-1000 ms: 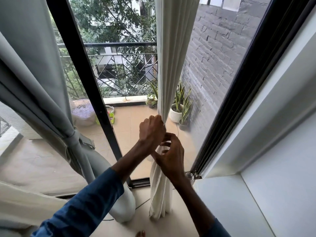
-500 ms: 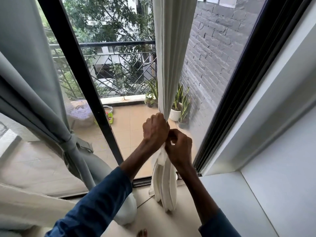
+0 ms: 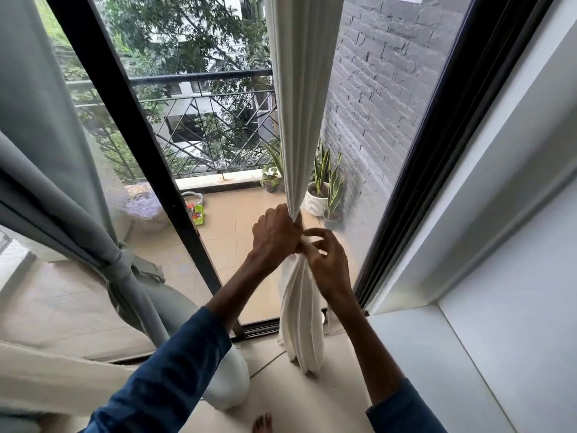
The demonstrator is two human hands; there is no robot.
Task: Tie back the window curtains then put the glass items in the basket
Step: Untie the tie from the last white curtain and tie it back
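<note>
two hands on one white curtain (image 3: 299,89): left hand (image 3: 274,232) grips it, right hand (image 3: 327,264) touches it, fingers (image 3: 315,234) half-spread.

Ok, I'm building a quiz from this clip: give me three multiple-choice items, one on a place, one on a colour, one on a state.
1. Where is the white plant pot? A on the balcony floor by the brick wall; B on the indoor sill; C hung from the railing.
2. What colour are the sleeves? A red; B blue; C white.
3. How is the grey curtain? A hanging loose; B taken down; C tied back.
Answers: A, it stands outside beside the bricks; B, both are blue cloth; C, it is cinched midway.
</note>
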